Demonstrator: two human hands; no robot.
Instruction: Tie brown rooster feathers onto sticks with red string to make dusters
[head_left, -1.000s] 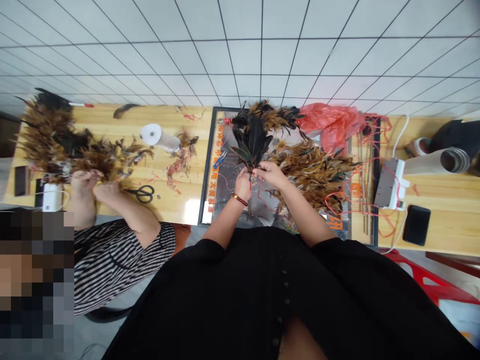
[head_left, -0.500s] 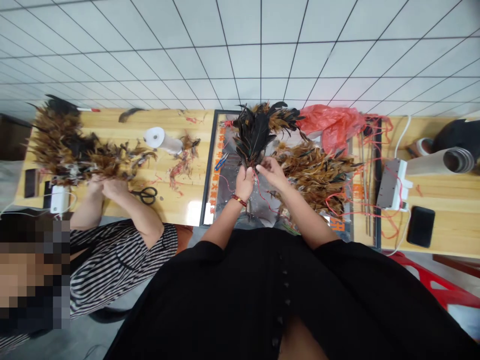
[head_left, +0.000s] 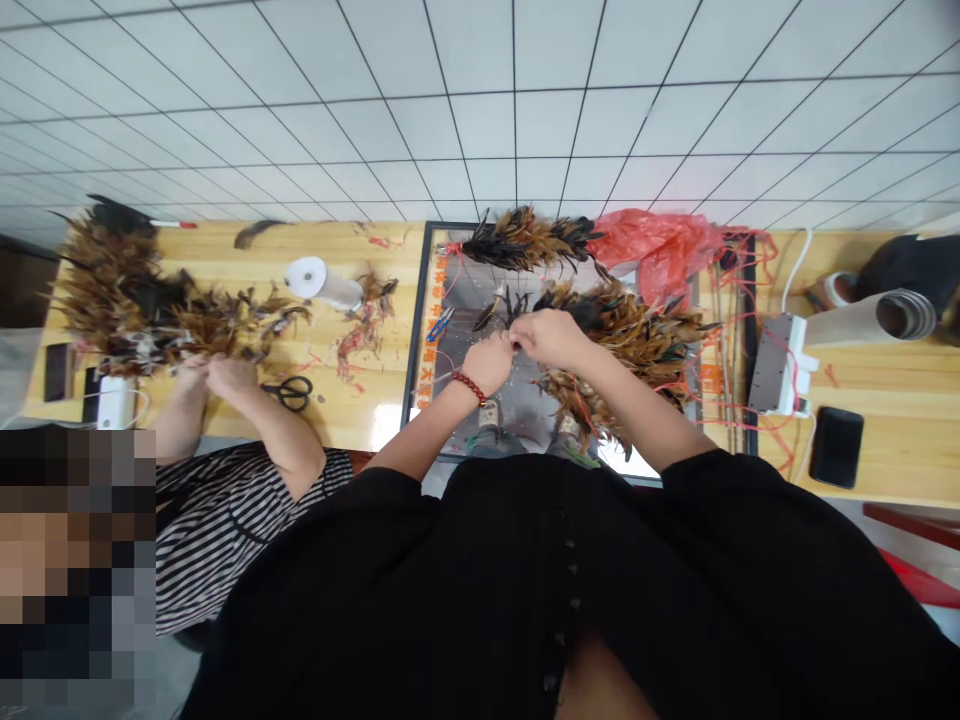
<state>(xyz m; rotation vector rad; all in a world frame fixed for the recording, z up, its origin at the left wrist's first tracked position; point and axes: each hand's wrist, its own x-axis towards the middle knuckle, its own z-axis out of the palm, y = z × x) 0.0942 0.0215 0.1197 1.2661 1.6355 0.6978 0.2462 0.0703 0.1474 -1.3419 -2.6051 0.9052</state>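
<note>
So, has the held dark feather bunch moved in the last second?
Yes: the dark feather bunch dropped lower, now clear of the far feather bundle it overlapped.

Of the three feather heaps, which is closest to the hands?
The brown heap on the grey mat, right beside the right hand. The bundle by the red bag lies farther back; the third heap is over by the co-worker.
</note>
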